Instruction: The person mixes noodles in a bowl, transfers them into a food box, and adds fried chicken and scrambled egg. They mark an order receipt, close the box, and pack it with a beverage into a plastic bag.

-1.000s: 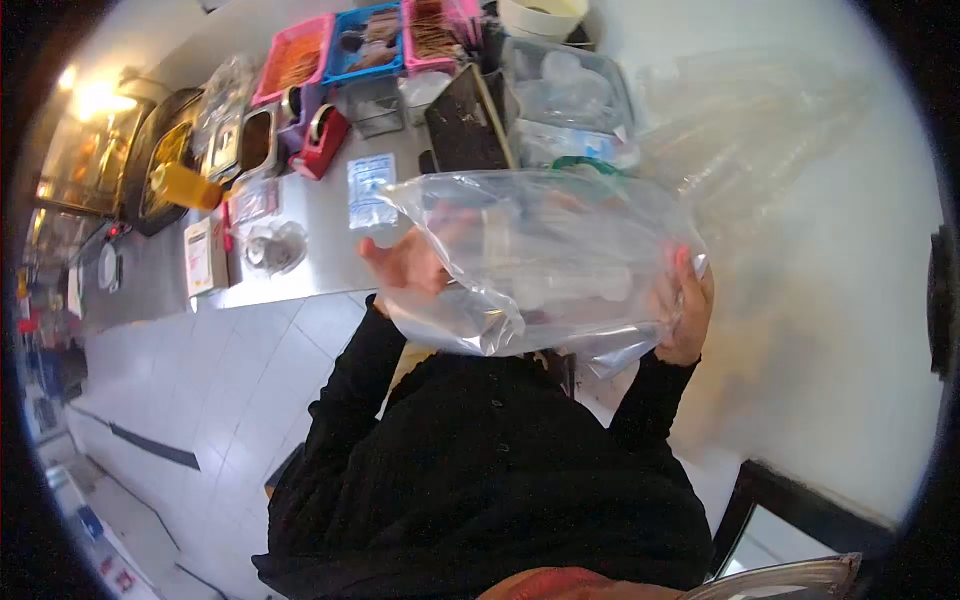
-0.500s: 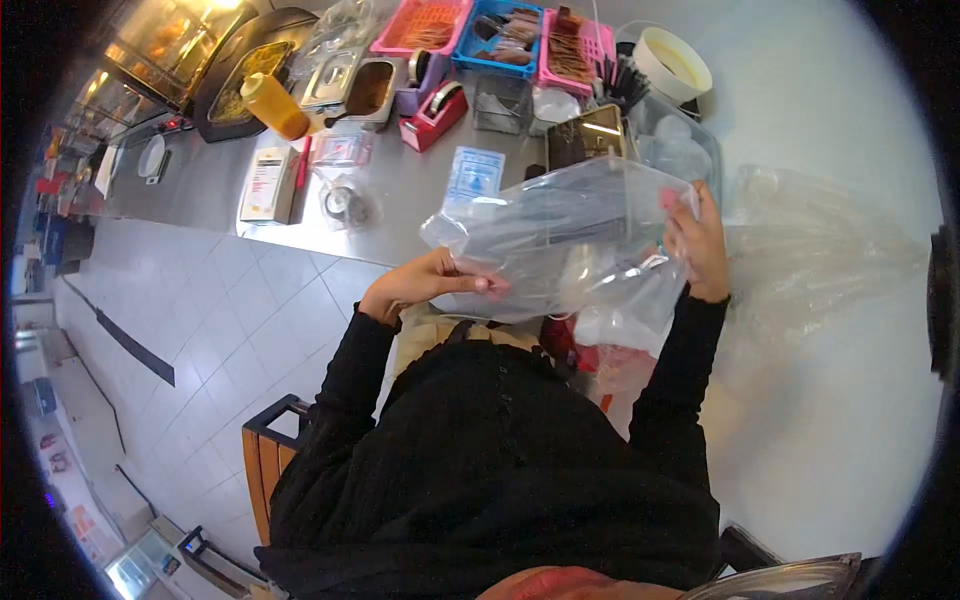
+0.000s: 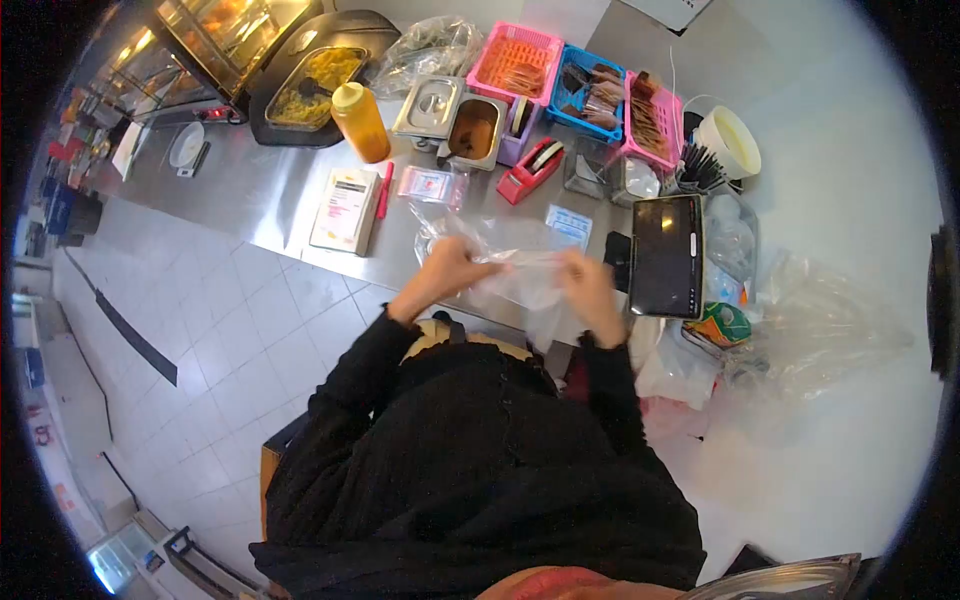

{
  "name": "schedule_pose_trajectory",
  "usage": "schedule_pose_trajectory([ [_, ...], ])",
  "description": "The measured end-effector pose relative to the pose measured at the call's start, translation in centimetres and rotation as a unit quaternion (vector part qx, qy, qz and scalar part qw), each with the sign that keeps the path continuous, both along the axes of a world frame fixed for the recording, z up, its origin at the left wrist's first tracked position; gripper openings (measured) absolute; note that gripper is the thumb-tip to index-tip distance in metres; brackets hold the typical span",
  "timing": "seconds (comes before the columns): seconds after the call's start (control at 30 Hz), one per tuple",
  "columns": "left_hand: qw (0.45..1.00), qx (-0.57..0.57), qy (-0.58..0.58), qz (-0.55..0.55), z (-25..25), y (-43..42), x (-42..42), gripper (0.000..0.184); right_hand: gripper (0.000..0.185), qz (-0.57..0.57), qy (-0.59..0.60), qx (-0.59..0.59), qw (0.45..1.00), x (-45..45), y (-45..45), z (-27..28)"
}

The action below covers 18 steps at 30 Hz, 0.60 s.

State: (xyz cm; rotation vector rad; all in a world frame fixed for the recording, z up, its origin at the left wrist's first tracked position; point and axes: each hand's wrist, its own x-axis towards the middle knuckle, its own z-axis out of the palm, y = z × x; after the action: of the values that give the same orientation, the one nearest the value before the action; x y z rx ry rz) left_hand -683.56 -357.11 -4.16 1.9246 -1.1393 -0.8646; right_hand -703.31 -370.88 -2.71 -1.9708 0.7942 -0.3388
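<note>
A clear plastic bag (image 3: 520, 284) is stretched between my two hands over the counter's front edge. My left hand (image 3: 447, 272) pinches its left side, thumb pointing right. My right hand (image 3: 592, 292), smeared by motion, grips the other side, and part of the bag hangs below it. Behind the bag lies a blue-and-white printed packet (image 3: 568, 226). Just right of my right hand a tablet (image 3: 666, 256) stands tilted, its screen lit dark. A red tape dispenser (image 3: 530, 171) sits farther back.
On the steel counter (image 3: 270, 215) stand a white box (image 3: 344, 212), a yellow sauce bottle (image 3: 360, 122) and metal food containers (image 3: 474, 130). Pink (image 3: 515, 62) and blue baskets (image 3: 588, 92) line the back. A white tub (image 3: 728, 142) and clear plastic bags (image 3: 820, 325) are at right.
My hands have come closer together, the right one moving left, and the wide-spread bag is now bunched between them. My view has shifted, uncovering the tablet.
</note>
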Motion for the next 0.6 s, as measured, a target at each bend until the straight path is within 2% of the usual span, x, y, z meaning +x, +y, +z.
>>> schedule_pose_trajectory([
  [0.03, 0.968, -0.203, -0.147, 0.004, -5.3, 0.6, 3.5, 0.023, 0.011, -0.046, -0.011, -0.113, 0.992, -0.7, -0.8, 1.5],
  [0.07, 0.987, -0.096, -0.102, 0.082, -6.1, 1.7, 6.5, 0.013, 0.011, -0.094, -0.017, -0.222, 0.97, -1.8, -1.4, 2.9],
  [0.1, 0.967, -0.138, -0.161, 0.139, -4.7, 2.3, 8.6, 0.01, 0.012, -0.167, 0.037, -0.247, 0.954, -3.1, -1.9, 3.0],
  [0.13, 0.936, -0.144, -0.269, 0.173, -3.5, 2.3, 10.2, 0.013, 0.012, -0.167, 0.074, -0.285, 0.941, -3.7, -1.5, 4.6],
  [0.17, 0.951, -0.15, -0.169, 0.209, -0.9, 2.0, 9.9, 0.022, 0.012, -0.202, -0.017, -0.192, 0.96, -2.9, -0.8, 4.8],
  [0.23, 0.953, -0.229, -0.083, 0.181, -1.8, 1.1, 10.6, 0.033, 0.016, -0.257, -0.198, -0.003, 0.946, -0.8, 0.8, 4.9],
  [0.27, 0.951, -0.245, 0.069, 0.177, -2.0, 0.5, 10.2, 0.035, 0.025, -0.213, -0.18, -0.014, 0.96, -0.6, 0.2, 3.8],
  [0.3, 0.927, -0.253, 0.22, 0.167, -2.2, -0.3, 9.0, 0.037, 0.024, -0.204, -0.157, -0.061, 0.964, 0.3, -0.1, 2.5],
  [0.33, 0.919, -0.246, 0.265, 0.157, -1.3, -1.1, 7.2, 0.037, 0.024, -0.194, -0.131, -0.107, 0.966, 1.5, 0.0, 1.2],
  [0.37, 0.945, -0.193, 0.225, 0.142, -0.9, -1.4, 5.6, 0.035, 0.024, -0.184, -0.103, -0.15, 0.966, 2.0, -0.2, 0.0],
  [0.43, 0.988, -0.047, 0.117, 0.084, 0.7, -1.8, 3.3, 0.033, 0.024, -0.272, -0.057, -0.155, 0.948, 1.8, -1.8, -1.8],
  [0.47, 0.989, -0.116, 0.028, 0.091, -3.7, -1.0, 5.4, 0.036, 0.025, -0.314, -0.035, -0.157, 0.936, 1.5, -2.7, -2.1],
  [0.5, 0.976, -0.186, -0.06, 0.1, -8.2, -0.1, 8.0, 0.04, 0.029, -0.369, -0.028, -0.312, 0.875, -0.8, -4.8, -1.2],
  [0.53, 0.983, -0.113, -0.09, 0.116, -6.9, 0.0, 8.8, 0.043, 0.021, -0.375, -0.092, -0.15, 0.91, -1.4, -4.9, -0.3],
  [0.57, 0.983, -0.039, -0.121, 0.131, -4.7, -0.1, 9.1, 0.046, 0.021, -0.343, -0.131, -0.059, 0.928, -1.6, -5.1, 0.0],
  [0.6, 0.955, -0.088, -0.251, 0.135, -3.8, -0.7, 8.7, 0.047, 0.021, -0.316, -0.162, 0.034, 0.934, -1.8, -5.2, 0.3],
])
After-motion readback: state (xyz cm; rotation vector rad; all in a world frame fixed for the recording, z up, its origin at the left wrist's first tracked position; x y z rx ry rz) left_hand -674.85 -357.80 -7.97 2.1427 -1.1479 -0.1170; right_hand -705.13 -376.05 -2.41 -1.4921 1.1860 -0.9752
